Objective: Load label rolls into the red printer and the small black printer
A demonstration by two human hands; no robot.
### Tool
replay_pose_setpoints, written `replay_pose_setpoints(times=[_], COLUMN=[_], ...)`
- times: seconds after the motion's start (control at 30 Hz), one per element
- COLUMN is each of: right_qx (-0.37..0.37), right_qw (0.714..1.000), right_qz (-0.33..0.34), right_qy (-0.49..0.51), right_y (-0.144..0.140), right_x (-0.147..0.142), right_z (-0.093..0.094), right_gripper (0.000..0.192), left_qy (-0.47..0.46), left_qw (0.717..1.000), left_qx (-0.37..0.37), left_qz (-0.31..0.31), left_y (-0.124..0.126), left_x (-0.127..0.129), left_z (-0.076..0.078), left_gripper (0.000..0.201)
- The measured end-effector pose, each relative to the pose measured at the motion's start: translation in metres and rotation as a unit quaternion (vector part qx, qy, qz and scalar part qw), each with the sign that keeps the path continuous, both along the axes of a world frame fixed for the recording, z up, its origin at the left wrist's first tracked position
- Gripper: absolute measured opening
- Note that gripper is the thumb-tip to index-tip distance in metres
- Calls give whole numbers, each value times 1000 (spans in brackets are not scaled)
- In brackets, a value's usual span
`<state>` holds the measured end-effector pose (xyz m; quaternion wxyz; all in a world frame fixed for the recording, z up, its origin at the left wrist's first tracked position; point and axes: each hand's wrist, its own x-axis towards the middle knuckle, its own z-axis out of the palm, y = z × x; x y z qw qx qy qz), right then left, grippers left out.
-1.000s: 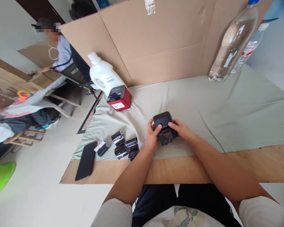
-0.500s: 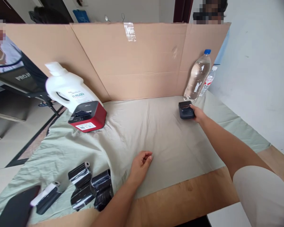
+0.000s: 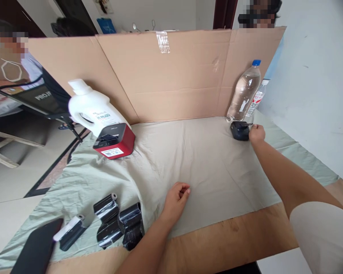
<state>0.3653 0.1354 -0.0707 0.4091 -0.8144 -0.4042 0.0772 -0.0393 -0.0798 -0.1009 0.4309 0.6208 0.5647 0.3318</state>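
Observation:
On the cloth (image 3: 200, 160) rests my left hand (image 3: 176, 198), its fingers loosely curled, the thumb apart from them and nothing held. At the far right, my right hand (image 3: 257, 134) has its fingers closed at the right edge of a small black portable printer (image 3: 240, 131). A thin dark flap sticks out at the printer's top, by the fingertips. The printer stands on the cloth just in front of a large clear bottle (image 3: 245, 91) with a blue cap. Part of the grip is hidden behind the hand.
A red and black printer (image 3: 116, 140) stands before a white jug (image 3: 95, 108) at the left. Several black rolls (image 3: 105, 207) and a dark phone (image 3: 38, 247) lie front left. A cardboard screen (image 3: 174, 80) closes the back; a smaller bottle (image 3: 257, 99) stands far right.
My right hand and the black printer have moved right, closer to the bottles, and a thin flap now stands out at its top. My left hand stays on the cloth. The view has shifted slightly.

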Motion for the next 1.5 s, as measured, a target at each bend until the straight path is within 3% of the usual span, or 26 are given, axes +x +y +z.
replay_pose_setpoints(times=[0.07, 0.13, 0.27, 0.4, 0.47, 0.53, 0.6, 0.67, 0.77, 0.93, 1.07, 1.17, 1.3, 1.4, 1.5], right_qx=[30, 75, 116, 21, -4, -10, -20, -28, -28, -33, -42, -41, -25, 29, 109], right_qw=[999, 997, 978, 912, 893, 886, 883, 882, 879, 878, 875, 875, 859, 852, 855], right_qz=[-40, -18, 155, 324, 370, 401, 416, 419, 427, 437, 441, 441, 451, 423, 374], right_qy=[-1, 2, 78, 251, 258, 231, 215, 212, 211, 193, 192, 196, 240, 306, 343], right_y=[-15, -36, -96, -154, -171, -179, -181, -181, -181, -180, -179, -177, -174, -171, -170], right_x=[-23, -61, -160, -241, -261, -269, -269, -267, -266, -267, -267, -267, -266, -264, -261], right_z=[4, 3, -18, -42, -48, -48, -45, -43, -41, -42, -46, -50, -57, -61, -62], right_gripper=[38, 39, 40, 33, 30, 28, 27, 26, 24, 24, 23, 22, 22, 28, 46], left_qy=[1, 5, 25, 33, 46, 85, 156, 251, 312, 322, 291, 282, 267, 212, 106], left_qw=[1000, 1000, 999, 991, 986, 994, 979, 919, 854, 835, 830, 825, 841, 888, 929], left_qx=[9, 17, 29, 10, -20, -19, 40, 63, -10, -80, -75, -62, -24, 63, 135], left_qz=[-4, -6, -20, -133, -161, -68, 123, 297, 416, 439, 471, 485, 470, 404, 328], left_y=[1, 1, -4, -10, -3, 16, 47, 85, 136, 184, 196, 196, 179, 148, 105], left_x=[1, 3, 8, -7, -28, -59, -94, -130, -169, -191, -190, -184, -161, -131, -89], left_z=[0, 0, 1, 11, 24, 44, 66, 86, 101, 90, 77, 77, 91, 103, 107], left_gripper=[17, 15, 14, 25, 34, 40, 51, 70, 100, 132, 132, 128, 120, 112, 112])
